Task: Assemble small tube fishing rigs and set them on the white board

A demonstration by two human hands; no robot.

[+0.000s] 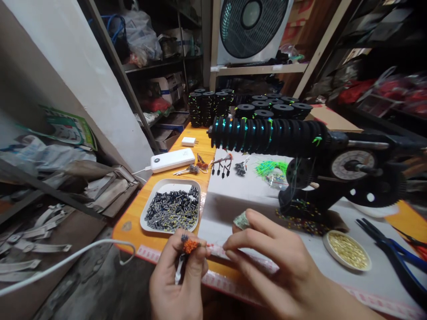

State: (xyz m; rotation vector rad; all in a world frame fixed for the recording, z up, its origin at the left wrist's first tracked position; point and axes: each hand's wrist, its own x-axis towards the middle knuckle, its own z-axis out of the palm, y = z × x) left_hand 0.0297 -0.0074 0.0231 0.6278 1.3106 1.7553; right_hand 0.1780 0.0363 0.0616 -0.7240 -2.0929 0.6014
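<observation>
Between the thumb and fingers of my left hand (182, 271) is a small bundle of orange and dark-tipped pieces (190, 245). White strands (179, 269) hang from it below the fingers, and a thin red tip points right. Just to the right, my right hand (276, 253) has its fingertips drawn together close to that red tip. What they pinch is too small to make out. A crumpled grey-green piece (240, 221) sits at one of its upper fingers; whether it is held or wrapped on I cannot tell. A white tray (144, 218) of small dark tubular pieces (171, 209) lies beyond my left hand.
A black machine (353, 164) with a ridged roller (267, 133) stands at right. A dish of gold pieces (347, 250) and blue-handled pliers (393, 253) lie nearby. Behind are a white power bank (172, 160), green strands (271, 168), black spools (263, 104) and a fan (251, 26).
</observation>
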